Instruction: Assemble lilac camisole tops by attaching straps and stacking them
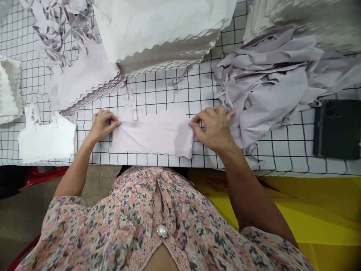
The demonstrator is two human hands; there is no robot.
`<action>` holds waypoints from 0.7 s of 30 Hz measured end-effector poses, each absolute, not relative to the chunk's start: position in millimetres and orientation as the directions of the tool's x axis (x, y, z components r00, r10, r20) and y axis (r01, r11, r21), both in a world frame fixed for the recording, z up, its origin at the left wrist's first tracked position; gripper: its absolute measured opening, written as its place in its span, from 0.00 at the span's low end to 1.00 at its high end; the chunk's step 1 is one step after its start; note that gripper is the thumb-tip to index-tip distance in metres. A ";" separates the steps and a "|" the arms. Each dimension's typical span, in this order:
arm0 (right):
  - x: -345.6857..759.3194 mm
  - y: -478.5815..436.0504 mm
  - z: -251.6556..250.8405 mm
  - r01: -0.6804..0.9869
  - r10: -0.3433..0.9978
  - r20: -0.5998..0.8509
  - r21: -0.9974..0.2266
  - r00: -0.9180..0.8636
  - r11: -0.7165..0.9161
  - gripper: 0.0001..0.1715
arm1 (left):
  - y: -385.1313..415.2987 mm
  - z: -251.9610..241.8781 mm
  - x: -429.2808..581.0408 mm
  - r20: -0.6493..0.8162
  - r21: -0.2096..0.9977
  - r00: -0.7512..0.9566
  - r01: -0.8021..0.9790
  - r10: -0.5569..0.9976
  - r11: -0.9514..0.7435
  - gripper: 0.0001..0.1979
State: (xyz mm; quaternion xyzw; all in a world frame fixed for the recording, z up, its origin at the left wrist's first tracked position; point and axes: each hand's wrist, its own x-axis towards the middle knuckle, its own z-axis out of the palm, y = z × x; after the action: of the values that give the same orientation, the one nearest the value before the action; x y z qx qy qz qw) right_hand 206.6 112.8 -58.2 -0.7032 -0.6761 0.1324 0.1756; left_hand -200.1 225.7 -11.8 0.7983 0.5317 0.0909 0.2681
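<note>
The left hand [102, 126] and the right hand [211, 128] are at the two ends of a pale purple top [152, 137], which lies flat on the counter [284, 160] between them. The left hand is curved, with its fingertips at the top's left end. The right hand is spread, with its thumb at the top's right end and its fingers reaching up to a soft heap of purple cloth [270, 94]. I cannot tell if either hand is pinching the top. Holding both ends like this helps keep the smooth, thin cloth flat and straight, with no folds. Two thin straps [131, 103] stick up from the top, away from the body, and its bottom edge has small waves. Past the left hand lies a white top [46, 139]. Above the hands sits a thick stack of white cloth [158, 26] with wavy edges. Past the heap, to the right, lies a dark phone [337, 130].
</note>
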 end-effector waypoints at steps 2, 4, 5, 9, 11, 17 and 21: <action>194.6 107.6 -51.3 0.917 0.989 0.094 -0.393 0.112 -0.067 0.16 | 221.5 -12.8 -198.2 -0.101 0.507 0.391 0.811 0.915 -0.291 0.10; 171.6 97.1 -44.7 0.918 0.988 0.131 -0.395 0.081 -0.023 0.23 | 208.1 -15.0 -189.7 -0.005 0.473 0.347 0.827 0.938 -0.303 0.11; 157.6 90.4 -43.0 0.913 0.991 0.134 -0.405 0.015 0.041 0.27 | 197.8 -16.9 -183.1 0.042 0.461 0.346 0.826 0.937 -0.325 0.15; 117.8 63.8 -52.3 0.847 0.944 0.072 -0.423 -0.323 0.322 0.42 | 148.7 -31.0 -157.2 -0.005 0.456 0.513 0.765 0.858 -0.455 0.35; 120.2 54.0 -62.1 0.859 0.945 0.051 -0.402 -0.324 0.317 0.47 | 133.0 -39.2 -154.8 -0.060 0.422 0.511 0.791 0.857 -0.443 0.42; 158.5 37.8 -67.8 0.929 0.980 0.007 -0.318 -0.198 0.190 0.51 | 132.5 -51.3 -177.4 -0.004 0.364 0.409 0.850 0.912 -0.380 0.46; 186.2 46.9 -49.4 0.911 0.985 0.126 -0.380 -0.120 0.160 0.43 | 138.0 -50.6 -186.2 0.076 0.383 0.424 0.823 0.903 -0.419 0.44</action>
State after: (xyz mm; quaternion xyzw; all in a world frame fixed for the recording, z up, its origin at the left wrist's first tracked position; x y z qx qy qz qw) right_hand 186.2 46.9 -49.4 -0.6397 -0.7410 0.1047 0.1754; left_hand -186.2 138.0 -50.6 0.8311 0.5192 0.1365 0.1452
